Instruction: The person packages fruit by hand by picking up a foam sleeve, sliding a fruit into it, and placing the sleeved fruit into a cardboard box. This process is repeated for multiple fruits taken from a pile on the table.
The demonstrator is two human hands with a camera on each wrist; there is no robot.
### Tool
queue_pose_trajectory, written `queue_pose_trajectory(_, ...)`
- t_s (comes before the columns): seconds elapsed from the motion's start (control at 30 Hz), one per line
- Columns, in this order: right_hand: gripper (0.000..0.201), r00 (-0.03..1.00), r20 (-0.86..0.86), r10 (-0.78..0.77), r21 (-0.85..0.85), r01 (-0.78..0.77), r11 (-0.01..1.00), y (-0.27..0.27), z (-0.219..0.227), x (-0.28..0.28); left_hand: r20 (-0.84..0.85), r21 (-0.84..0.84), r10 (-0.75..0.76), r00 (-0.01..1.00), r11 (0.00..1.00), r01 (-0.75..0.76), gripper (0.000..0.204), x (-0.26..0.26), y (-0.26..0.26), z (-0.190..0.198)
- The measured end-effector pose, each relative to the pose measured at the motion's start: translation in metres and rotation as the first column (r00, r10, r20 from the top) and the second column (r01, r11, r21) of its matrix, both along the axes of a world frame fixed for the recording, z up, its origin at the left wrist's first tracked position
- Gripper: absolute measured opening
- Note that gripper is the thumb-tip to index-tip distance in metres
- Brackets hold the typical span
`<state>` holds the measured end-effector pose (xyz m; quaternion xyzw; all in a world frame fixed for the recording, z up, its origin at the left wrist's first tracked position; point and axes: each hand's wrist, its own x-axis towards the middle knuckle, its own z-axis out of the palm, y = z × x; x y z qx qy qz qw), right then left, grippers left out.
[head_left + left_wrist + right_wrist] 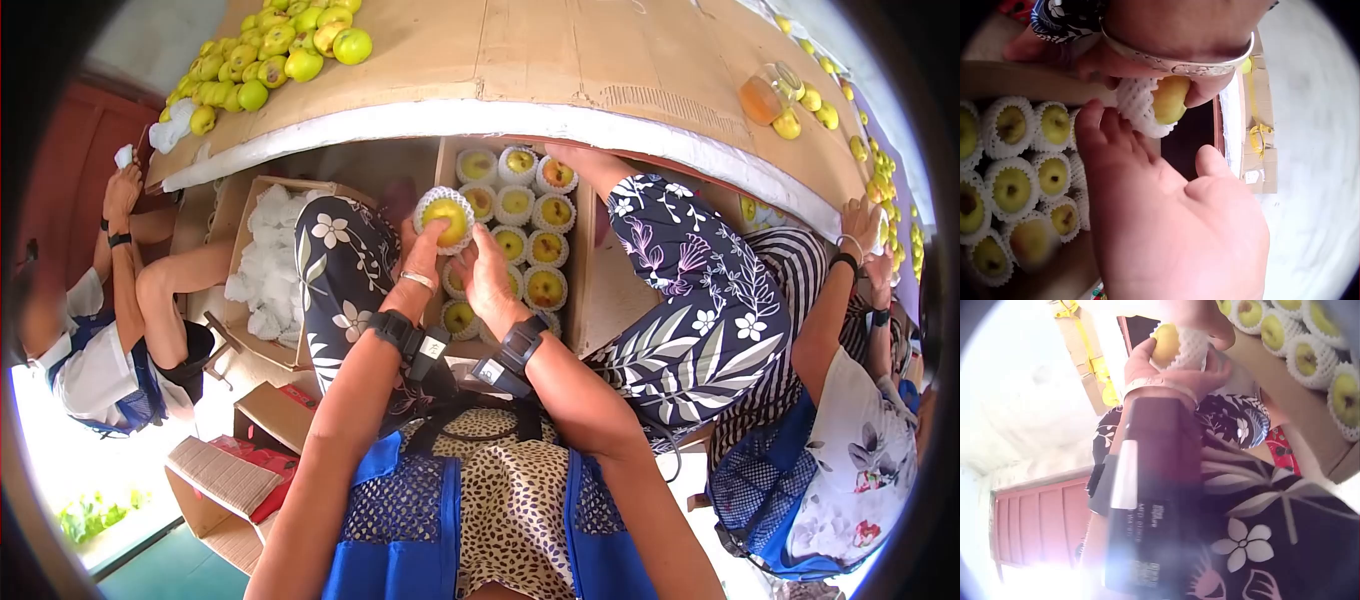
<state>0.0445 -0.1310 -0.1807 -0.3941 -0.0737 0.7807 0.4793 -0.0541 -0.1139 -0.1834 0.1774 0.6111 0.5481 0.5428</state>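
Note:
In the head view my left hand, with a silver bracelet, grips a yellow-green apple in a white foam net, thumb on the bare fruit. My right hand is close beside it, fingers loosely extended. The left wrist view shows that right hand large in front, palm visible, fingertips right at the foam net. Seen from the right wrist view, the bracelet hand holds the same apple. Below my hands, a cardboard box holds rows of netted apples.
A box of white foam nets stands left of my knee. Apples are heaped on the cardboard-covered table, with a jar at right. People sit on both sides. An open carton lies lower left.

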Motion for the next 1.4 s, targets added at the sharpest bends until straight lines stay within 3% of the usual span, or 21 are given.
queue_pose_trajectory(0.1, 0.034, 0.992, 0.122, -0.003, 0.106, -0.01, 0.994, -0.001, 0.003, 0.006, 0.133, 0.005, -0.103, 0.986, 0.995, 0.104, 0.048, 0.002, -0.005, 0.004)
queue_pose_trajectory(0.17, 0.034, 0.98, 0.198, -0.021, 0.227, -0.025, 0.974, 0.0, -0.002, 0.008, 0.204, -0.021, -0.092, 0.975, 0.995, 0.098, 0.047, 0.006, -0.006, 0.005)
queue_pose_trajectory(0.23, 0.034, 0.985, 0.164, -0.053, 0.139, 0.03, 0.99, -0.001, 0.007, 0.012, 0.269, -0.012, -0.172, 0.948, 0.983, 0.182, 0.046, 0.006, -0.004, 0.006)
queue_pose_trajectory(0.37, 0.033, 0.975, 0.209, -0.073, 0.079, 0.058, 0.995, 0.006, 0.014, 0.024, 0.375, -0.069, -0.103, 0.921, 0.988, 0.139, 0.046, 0.002, 0.003, 0.001)
queue_pose_trajectory(0.4, 0.035, 0.975, 0.214, -0.065, 0.07, 0.051, 0.996, 0.007, 0.016, 0.026, 0.232, -0.211, -0.073, 0.97, 0.97, 0.124, 0.053, 0.004, 0.004, 0.015)
queue_pose_trajectory(0.5, 0.037, 0.958, 0.286, -0.035, 0.21, -0.027, 0.977, 0.008, 0.007, 0.026, 0.254, -0.212, -0.127, 0.959, 0.96, 0.183, 0.052, 0.0, 0.004, 0.014)
queue_pose_trajectory(0.6, 0.039, 0.974, 0.228, -0.002, 0.258, -0.058, 0.965, 0.004, 0.001, 0.027, 0.321, -0.278, -0.115, 0.94, 0.938, 0.21, 0.055, -0.004, 0.003, 0.017)
queue_pose_trajectory(0.7, 0.039, 0.974, 0.217, 0.062, 0.248, -0.116, 0.962, 0.004, -0.009, 0.025, 0.304, -0.2, 0.038, 0.952, 0.98, 0.024, 0.057, -0.022, 0.013, -0.021)
queue_pose_trajectory(0.73, 0.039, 0.968, 0.239, 0.071, 0.247, -0.132, 0.96, 0.004, -0.006, 0.024, 0.01, -0.016, 0.183, 0.983, 0.983, -0.183, 0.053, -0.023, 0.017, -0.026)
queue_pose_trajectory(0.77, 0.039, 0.961, 0.262, 0.085, 0.245, -0.151, 0.958, 0.003, -0.004, 0.026, -0.078, 0.102, 0.081, 0.994, 0.992, -0.072, 0.051, -0.025, 0.016, -0.031)
queue_pose_trajectory(0.83, 0.039, 0.956, 0.279, 0.084, 0.255, -0.159, 0.954, 0.001, -0.004, 0.024, -0.284, 0.296, -0.098, 0.954, 0.937, 0.184, 0.048, -0.015, 0.013, 0.003)
queue_pose_trajectory(0.87, 0.04, 0.959, 0.274, 0.07, 0.267, -0.146, 0.953, 0.001, -0.006, 0.023, -0.34, 0.233, -0.264, 0.903, 0.906, 0.353, 0.045, -0.012, 0.006, 0.02)
queue_pose_trajectory(0.97, 0.04, 0.962, 0.266, 0.061, 0.265, -0.134, 0.955, 0.001, 0.002, 0.022, -0.006, 0.1, -0.357, 0.934, 0.929, 0.356, 0.046, -0.009, 0.003, 0.002)
queue_pose_trajectory(1.0, 0.04, 0.962, 0.265, 0.065, 0.255, -0.135, 0.957, 0.0, 0.006, 0.022, 0.095, 0.084, -0.306, 0.947, 0.951, 0.299, 0.038, -0.004, 0.0, 0.019)
queue_pose_trajectory(1.1, 0.038, 0.973, 0.226, 0.045, 0.291, -0.112, 0.95, 0.0, 0.011, 0.02, -0.036, 0.229, -0.346, 0.938, 0.91, 0.345, 0.032, -0.008, 0.001, 0.012)
queue_pose_trajectory(1.2, 0.039, 0.958, 0.282, 0.05, 0.303, -0.138, 0.943, 0.0, 0.011, 0.019, 0.135, 0.12, -0.293, 0.946, 0.953, 0.278, 0.028, -0.007, 0.0, 0.013)
queue_pose_trajectory(1.4, 0.042, 0.952, 0.295, 0.087, 0.294, -0.177, 0.939, -0.001, 0.012, 0.02, 0.091, -0.001, -0.267, 0.959, 0.963, 0.268, 0.024, -0.004, -0.001, 0.014)
